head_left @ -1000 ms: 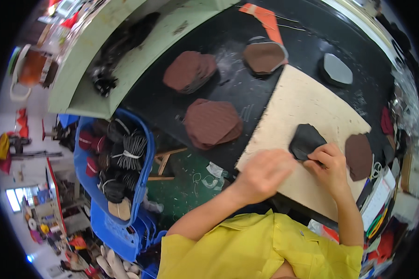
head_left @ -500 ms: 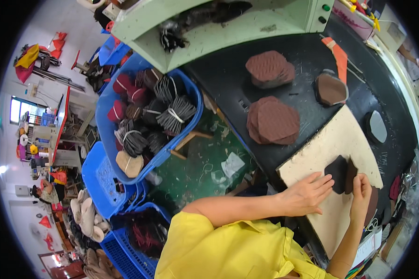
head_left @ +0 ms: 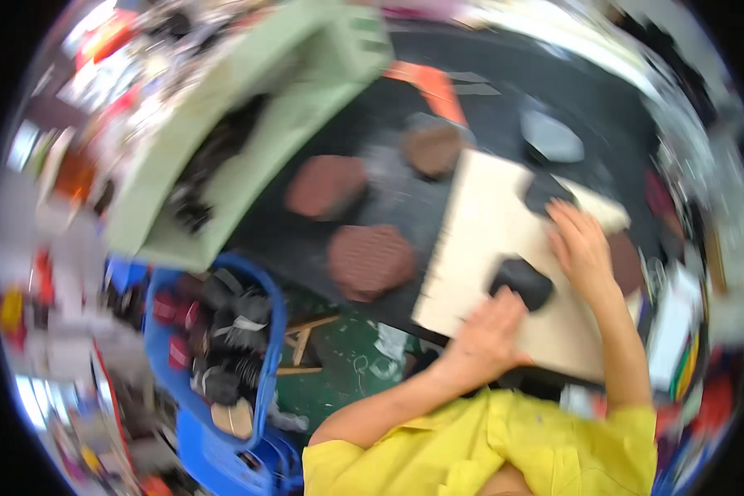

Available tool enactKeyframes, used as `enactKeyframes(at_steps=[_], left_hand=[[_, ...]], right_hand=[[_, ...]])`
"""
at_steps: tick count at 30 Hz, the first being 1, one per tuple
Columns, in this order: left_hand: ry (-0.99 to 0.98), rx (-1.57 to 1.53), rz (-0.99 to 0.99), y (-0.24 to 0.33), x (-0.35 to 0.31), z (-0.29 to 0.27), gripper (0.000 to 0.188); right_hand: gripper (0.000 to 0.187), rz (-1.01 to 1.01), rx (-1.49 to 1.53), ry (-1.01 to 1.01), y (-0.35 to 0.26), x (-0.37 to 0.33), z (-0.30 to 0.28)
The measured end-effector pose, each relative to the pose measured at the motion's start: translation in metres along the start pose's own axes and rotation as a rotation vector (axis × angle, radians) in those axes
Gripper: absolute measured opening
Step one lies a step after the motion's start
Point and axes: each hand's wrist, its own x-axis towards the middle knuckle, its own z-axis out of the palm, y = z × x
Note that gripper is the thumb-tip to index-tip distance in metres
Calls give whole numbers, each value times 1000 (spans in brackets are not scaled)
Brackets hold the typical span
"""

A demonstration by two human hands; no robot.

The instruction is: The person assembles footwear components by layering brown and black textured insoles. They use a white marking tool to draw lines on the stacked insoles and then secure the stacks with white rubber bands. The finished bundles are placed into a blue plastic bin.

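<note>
The picture is blurred by head motion. My left hand (head_left: 488,335) rests on a pale wooden board (head_left: 492,223), its fingers on a dark black piece (head_left: 522,281). My right hand (head_left: 583,248) lies flat further up the board, fingertips touching a second black piece (head_left: 547,190). Whether either hand grips its piece is unclear. A brown piece (head_left: 628,264) peeks out just right of my right hand.
Stacks of reddish-brown textured pieces (head_left: 372,260) (head_left: 326,183) (head_left: 432,147) lie on the black tabletop (head_left: 388,194) left of the board, a grey piece (head_left: 551,136) beyond it. A pale green machine (head_left: 248,140) stands at left. A blue crate (head_left: 223,331) of bundled parts sits below.
The view has swung back over the bench. The single black piece under both hands is now two pieces: my right hand has moved one up the board, my left stays on the other.
</note>
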Motion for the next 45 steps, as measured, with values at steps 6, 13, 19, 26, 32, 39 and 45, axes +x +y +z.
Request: enactKeyframes(at_steps=[6, 13, 19, 26, 32, 39, 45], left_hand=[[-180, 50, -10, -1, 29, -7, 86], [-391, 268, 101, 11, 34, -5, 109], [-537, 267, 73, 24, 28, -4, 119], [-410, 131, -21, 41, 6, 11, 103], [-221, 191, 82, 36, -1, 24, 85], [-181, 208, 59, 28, -19, 21, 62], [0, 195, 15, 28, -40, 23, 42]], right_hand=[[23, 192, 86, 154, 27, -56, -51], [51, 538, -63, -96, 65, -91, -68], [55, 367, -68, -228, 67, -78, -55], [18, 70, -288, -328, 60, -40, -51], [24, 469, 484, -39, 36, -70, -97], [35, 699, 1254, -411, -16, -68, -86], [21, 698, 1242, -627, -42, -58, -41]])
